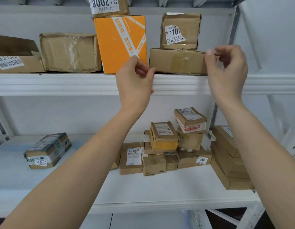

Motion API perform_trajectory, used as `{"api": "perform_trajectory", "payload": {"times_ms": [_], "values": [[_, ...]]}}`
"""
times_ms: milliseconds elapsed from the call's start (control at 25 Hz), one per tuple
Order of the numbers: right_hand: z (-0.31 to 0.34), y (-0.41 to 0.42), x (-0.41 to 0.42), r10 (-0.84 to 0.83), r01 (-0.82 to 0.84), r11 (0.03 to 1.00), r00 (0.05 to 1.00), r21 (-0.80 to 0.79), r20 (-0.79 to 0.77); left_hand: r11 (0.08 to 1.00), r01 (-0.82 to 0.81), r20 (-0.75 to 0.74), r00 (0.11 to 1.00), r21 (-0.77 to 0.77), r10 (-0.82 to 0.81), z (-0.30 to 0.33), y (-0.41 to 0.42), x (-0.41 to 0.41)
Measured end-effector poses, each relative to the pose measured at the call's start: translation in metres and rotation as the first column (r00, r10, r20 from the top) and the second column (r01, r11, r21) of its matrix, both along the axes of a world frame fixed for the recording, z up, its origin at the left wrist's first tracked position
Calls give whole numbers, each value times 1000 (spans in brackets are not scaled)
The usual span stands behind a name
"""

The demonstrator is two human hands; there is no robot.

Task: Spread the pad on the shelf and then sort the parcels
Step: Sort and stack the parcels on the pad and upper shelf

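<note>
upper shelf (44, 84): parcels already stand in a row along it, orange box (120, 43) mid-row.
left hand (135, 81): fingers curled at the flat brown box (177, 61)'s left end; cannot tell if it grips.
right hand (226, 70): loosely curled at that box's right end, holding nothing visible.
lower shelf (160, 187): white pad looks spread; small parcels (163, 146) heaped, likely still unsorted.
</note>
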State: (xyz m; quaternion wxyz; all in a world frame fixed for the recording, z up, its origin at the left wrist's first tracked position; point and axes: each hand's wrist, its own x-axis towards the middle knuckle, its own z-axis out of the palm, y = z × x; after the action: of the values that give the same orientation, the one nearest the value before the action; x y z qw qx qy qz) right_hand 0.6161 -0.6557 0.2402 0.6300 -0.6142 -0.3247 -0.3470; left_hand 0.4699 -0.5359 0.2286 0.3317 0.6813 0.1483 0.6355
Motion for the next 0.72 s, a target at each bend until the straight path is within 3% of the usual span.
{"api": "perform_trajectory", "payload": {"times_ms": [120, 240, 440, 560, 720], "values": [[-25, 3, -7, 25, -48, 971, 995, 236, 99, 995, -25, 104, 995, 101, 14, -20, 3, 1], [-57, 6, -11, 47, -87, 955, 988, 284, 147, 990, -67, 111, 992, 121, 53, -51, 9, 1], [-110, 21, -15, 103, -126, 975, 986, 181, 132, 991, -116, 10, 993, -62, 117, -107, 24, -11], [-136, 35, -21, 175, -175, 980, 984, 94, 1, 971, -157, -118, 983, -181, 137, -139, 45, -25], [-165, 57, -22, 150, -176, 979, 962, -99, -228, 939, -190, -313, 945, -287, 95, -170, 82, -40]]}}
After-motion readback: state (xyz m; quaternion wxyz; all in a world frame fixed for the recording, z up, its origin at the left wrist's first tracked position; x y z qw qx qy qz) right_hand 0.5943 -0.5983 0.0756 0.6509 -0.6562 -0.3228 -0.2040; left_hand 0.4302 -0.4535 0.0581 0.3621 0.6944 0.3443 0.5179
